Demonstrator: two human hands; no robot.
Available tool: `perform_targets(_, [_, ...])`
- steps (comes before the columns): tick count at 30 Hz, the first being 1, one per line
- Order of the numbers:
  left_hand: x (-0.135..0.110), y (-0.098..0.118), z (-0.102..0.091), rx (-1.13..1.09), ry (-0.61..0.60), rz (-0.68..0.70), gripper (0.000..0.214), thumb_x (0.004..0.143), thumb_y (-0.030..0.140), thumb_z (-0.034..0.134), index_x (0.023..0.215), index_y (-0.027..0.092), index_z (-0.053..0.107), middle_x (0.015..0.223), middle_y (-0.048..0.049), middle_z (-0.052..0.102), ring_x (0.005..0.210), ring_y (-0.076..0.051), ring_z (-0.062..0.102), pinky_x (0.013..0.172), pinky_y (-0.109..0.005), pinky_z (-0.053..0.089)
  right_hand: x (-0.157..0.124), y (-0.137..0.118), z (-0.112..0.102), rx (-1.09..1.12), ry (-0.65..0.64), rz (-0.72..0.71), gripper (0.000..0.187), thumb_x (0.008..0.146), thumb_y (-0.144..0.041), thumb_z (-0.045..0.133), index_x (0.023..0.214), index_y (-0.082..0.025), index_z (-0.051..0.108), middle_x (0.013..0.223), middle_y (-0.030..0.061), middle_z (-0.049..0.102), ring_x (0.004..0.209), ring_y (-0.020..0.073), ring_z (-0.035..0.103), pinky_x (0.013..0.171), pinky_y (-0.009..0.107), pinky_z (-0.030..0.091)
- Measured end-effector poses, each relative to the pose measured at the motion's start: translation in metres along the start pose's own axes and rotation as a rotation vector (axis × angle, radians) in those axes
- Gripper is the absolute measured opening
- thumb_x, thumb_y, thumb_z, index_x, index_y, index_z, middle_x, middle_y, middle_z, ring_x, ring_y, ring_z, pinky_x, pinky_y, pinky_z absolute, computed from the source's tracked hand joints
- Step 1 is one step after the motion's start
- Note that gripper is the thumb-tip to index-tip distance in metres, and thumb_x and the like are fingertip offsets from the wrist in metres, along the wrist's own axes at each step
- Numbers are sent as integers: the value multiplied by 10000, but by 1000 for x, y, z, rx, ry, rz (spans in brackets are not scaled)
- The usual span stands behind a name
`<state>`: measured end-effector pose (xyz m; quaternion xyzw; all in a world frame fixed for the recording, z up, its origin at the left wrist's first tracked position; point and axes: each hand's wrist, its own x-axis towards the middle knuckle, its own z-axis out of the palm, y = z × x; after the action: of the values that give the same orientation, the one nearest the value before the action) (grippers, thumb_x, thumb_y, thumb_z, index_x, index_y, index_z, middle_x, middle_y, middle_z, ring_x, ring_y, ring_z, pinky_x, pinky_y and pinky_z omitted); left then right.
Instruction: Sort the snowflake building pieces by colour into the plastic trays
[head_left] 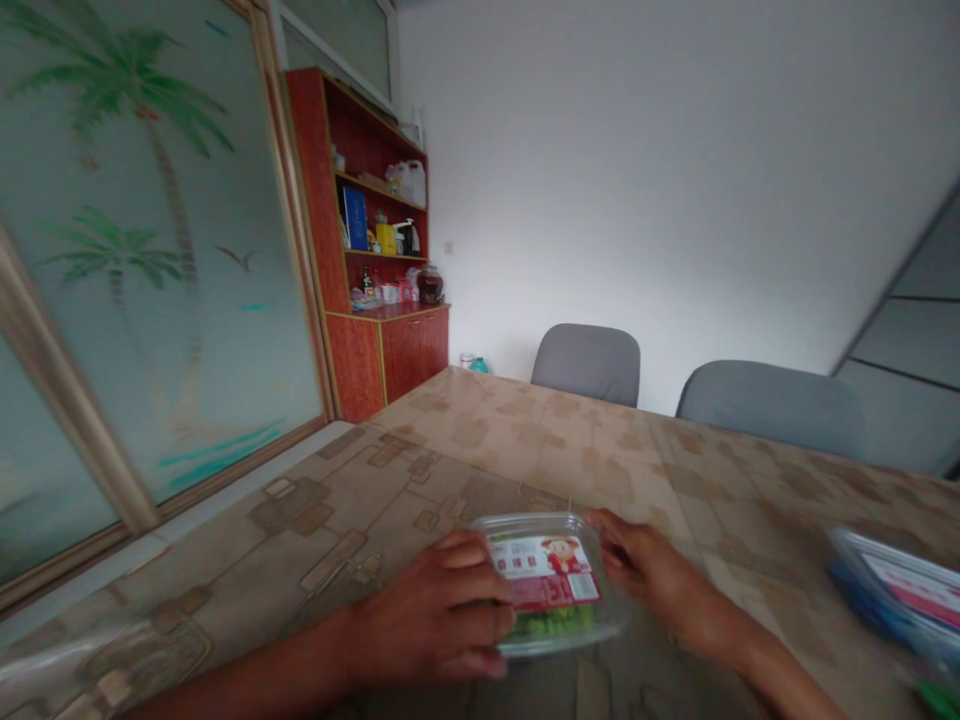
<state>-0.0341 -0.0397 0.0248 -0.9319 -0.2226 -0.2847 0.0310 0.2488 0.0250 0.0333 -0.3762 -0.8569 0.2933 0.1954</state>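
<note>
A clear plastic food container with a lid sits on the table in front of me. Its white and red label carries printed characters and a cartoon figure, and something green shows through the plastic. My left hand grips the container's left side, its fingers bent over the edge and part of the lid. At the far right corner, my right hand pinches the rim between thumb and fingers. The fingertips of the right hand are partly hidden.
A patterned cloth covers the table. To the right lies a second labelled plastic container with blue contents. Two grey chairs stand beyond the table, and a red-brown cabinet fills the back left corner beside sliding glass doors.
</note>
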Motion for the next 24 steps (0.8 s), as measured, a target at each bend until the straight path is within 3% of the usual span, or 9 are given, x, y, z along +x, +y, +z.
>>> perform_targets(3, [-5,-11,-3,-145,7,-146,390,876,284,537,1262,250,491,1298,-73,539,1203,-250,462,1107,-453,214,-10,6,-10,-10,-43,66,178,826,-274,508,979,-188,480,607,-64,435,553,117,410,506,216,287])
perform_targets(7, [-12,-14,11,-424,116,-539,621,865,346,547,1424,266,290,1503,-69,274,1368,-276,255,1117,-443,226,-11,11,-19,-27,-71,95,256,868,-426,465,792,-189,525,651,-13,519,601,143,480,536,236,337])
perform_targets(11, [-9,-6,27,-515,226,-774,660,825,271,587,1413,256,288,1517,-69,230,1385,-263,213,1137,-436,175,6,5,-4,-83,155,63,336,901,-448,391,798,-182,568,775,57,614,694,183,551,643,285,402])
perform_targets(14, [-5,-3,31,-621,326,-827,652,799,241,591,1385,246,306,1483,-83,285,1359,-254,274,1093,-414,279,11,-3,10,-42,139,30,329,913,-417,367,816,-173,566,809,69,619,725,185,553,666,288,409])
perform_targets(17, [-4,-1,36,-803,362,-863,656,769,308,617,1350,216,327,1404,-119,378,1305,-268,357,1023,-397,363,3,-10,8,42,-61,32,343,910,-440,394,748,-172,533,685,9,540,634,147,487,579,245,373])
perform_targets(20, [-5,3,48,-1044,339,-887,681,740,389,632,1320,202,328,1349,-130,417,1276,-274,389,1013,-392,360,-7,-16,-1,139,-219,54,375,903,-498,424,743,-175,526,657,-23,478,618,128,449,553,221,350])
perform_targets(24, [-4,8,63,-1067,393,-913,693,733,338,626,1320,222,277,1213,-86,449,1141,-238,483,931,-368,405,0,-25,8,205,-121,64,468,898,-585,358,682,-185,470,645,-23,426,610,130,423,544,225,348])
